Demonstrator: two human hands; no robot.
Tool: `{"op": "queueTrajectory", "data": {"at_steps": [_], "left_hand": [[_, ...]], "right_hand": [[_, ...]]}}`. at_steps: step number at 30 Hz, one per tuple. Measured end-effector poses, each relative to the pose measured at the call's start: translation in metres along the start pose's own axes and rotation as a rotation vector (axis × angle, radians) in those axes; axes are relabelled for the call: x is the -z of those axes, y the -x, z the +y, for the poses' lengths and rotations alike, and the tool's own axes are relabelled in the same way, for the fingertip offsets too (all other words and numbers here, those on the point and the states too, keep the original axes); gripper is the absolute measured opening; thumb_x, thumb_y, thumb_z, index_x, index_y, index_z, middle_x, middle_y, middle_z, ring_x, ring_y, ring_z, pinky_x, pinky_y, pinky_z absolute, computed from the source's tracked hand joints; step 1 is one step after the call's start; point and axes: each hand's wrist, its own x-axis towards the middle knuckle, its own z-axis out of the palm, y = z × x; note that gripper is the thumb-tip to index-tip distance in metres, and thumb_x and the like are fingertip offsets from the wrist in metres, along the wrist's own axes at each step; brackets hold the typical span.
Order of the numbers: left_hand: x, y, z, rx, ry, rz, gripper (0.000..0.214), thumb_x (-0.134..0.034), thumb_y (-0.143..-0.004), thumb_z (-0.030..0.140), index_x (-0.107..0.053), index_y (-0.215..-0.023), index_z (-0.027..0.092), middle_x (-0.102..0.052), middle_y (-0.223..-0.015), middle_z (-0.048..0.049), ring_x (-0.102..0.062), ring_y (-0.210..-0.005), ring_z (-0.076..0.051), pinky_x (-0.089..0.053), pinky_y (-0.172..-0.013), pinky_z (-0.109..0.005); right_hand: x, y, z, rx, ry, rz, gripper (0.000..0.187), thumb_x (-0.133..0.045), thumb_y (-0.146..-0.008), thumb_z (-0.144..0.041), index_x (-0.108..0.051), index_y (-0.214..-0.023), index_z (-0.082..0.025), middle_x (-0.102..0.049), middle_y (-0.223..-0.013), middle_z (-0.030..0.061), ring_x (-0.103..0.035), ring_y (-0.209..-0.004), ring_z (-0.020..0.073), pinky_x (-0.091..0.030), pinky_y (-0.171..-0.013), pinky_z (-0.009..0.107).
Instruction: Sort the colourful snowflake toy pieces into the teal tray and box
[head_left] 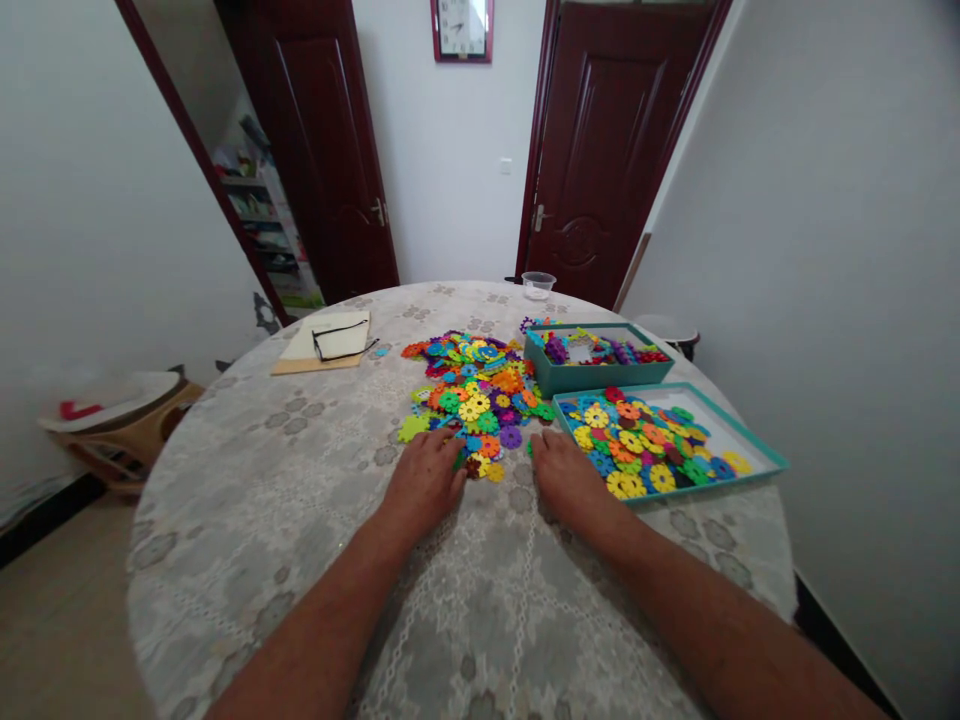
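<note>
My left hand [426, 468] rests at the near left edge of a loose pile of colourful plastic snowflake discs [491, 400]. Its fingers are curled, and a green disc [459, 458] shows between fingertips and thumb. To the right of the pile, my right hand [564, 472] lies low over the tablecloth, beside the shallow tray's left edge. Its fingers are bent together, with a bit of a green disc [531, 447] peeking out at the fingertips. A purple disc [511, 437] lies flat between the two hands.
A shallow teal-edged tray [750, 440] holds many loose discs. Behind it stands a deeper teal box [600, 376] with joined pieces. Glasses [341, 342] lie on a notepad [300, 350] at the left. A clear plastic bowl [538, 286] stands at the far edge.
</note>
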Motion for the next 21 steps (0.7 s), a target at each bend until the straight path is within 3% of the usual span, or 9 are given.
{"op": "queueTrajectory", "data": {"at_steps": [3, 6, 9, 13, 17, 21], "left_hand": [[0.001, 0.000, 0.001, -0.006, -0.008, -0.032, 0.034, -0.065, -0.092, 0.022, -0.069, -0.125, 0.018, -0.063, -0.140, -0.0156, -0.055, -0.129, -0.032, -0.044, -0.114, -0.048], [0.002, 0.000, 0.004, -0.061, 0.026, -0.069, 0.030, -0.064, -0.092, 0.021, -0.070, -0.121, 0.019, -0.065, -0.136, -0.0135, -0.056, -0.128, -0.031, -0.041, -0.114, -0.048], [0.005, 0.000, 0.010, -0.140, 0.089, -0.115, 0.025, -0.064, -0.091, 0.019, -0.071, -0.114, 0.021, -0.070, -0.123, -0.0112, -0.059, -0.119, -0.029, -0.042, -0.110, -0.047], [0.012, 0.002, 0.020, -0.240, 0.197, -0.209, 0.015, -0.065, -0.091, 0.019, -0.070, -0.104, 0.021, -0.072, -0.109, -0.0074, -0.063, -0.108, -0.026, -0.045, -0.102, -0.043], [0.011, 0.006, 0.020, -0.215, 0.237, -0.157, 0.021, -0.062, -0.098, 0.032, -0.069, -0.116, 0.022, -0.070, -0.122, -0.0097, -0.061, -0.114, -0.027, -0.047, -0.101, -0.041], [0.005, 0.009, 0.013, -0.124, 0.146, -0.097, 0.046, -0.072, -0.091, 0.048, -0.065, -0.129, 0.022, -0.065, -0.132, -0.0125, -0.058, -0.121, -0.031, -0.044, -0.108, -0.045]], "right_hand": [[0.003, -0.002, 0.002, 0.013, -0.007, -0.056, 0.032, -0.051, -0.092, -0.003, -0.070, -0.117, -0.004, -0.068, -0.119, 0.0252, -0.060, -0.118, 0.0325, -0.044, -0.106, 0.041], [0.003, -0.001, 0.005, 0.061, -0.103, -0.051, 0.029, -0.053, -0.092, -0.003, -0.071, -0.113, -0.009, -0.069, -0.119, 0.0197, -0.060, -0.117, 0.0294, -0.044, -0.105, 0.038], [-0.002, 0.003, 0.005, 0.154, -0.278, 0.017, 0.038, -0.055, -0.089, -0.001, -0.069, -0.122, -0.014, -0.069, -0.122, 0.0153, -0.060, -0.119, 0.0274, -0.045, -0.106, 0.039], [-0.009, 0.004, 0.005, 0.326, -0.585, 0.150, 0.038, -0.049, -0.096, -0.007, -0.067, -0.127, -0.020, -0.071, -0.124, 0.0107, -0.063, -0.117, 0.0238, -0.050, -0.105, 0.041], [-0.016, -0.005, 0.006, 0.233, -0.644, 0.351, 0.036, -0.046, -0.101, -0.014, -0.064, -0.131, -0.020, -0.068, -0.132, 0.0135, -0.059, -0.128, 0.0256, -0.045, -0.115, 0.050], [-0.027, -0.015, 0.003, 0.175, -0.520, 0.326, 0.037, -0.047, -0.104, -0.022, -0.061, -0.138, -0.016, -0.064, -0.140, 0.0179, -0.054, -0.136, 0.0290, -0.038, -0.120, 0.056]]}}
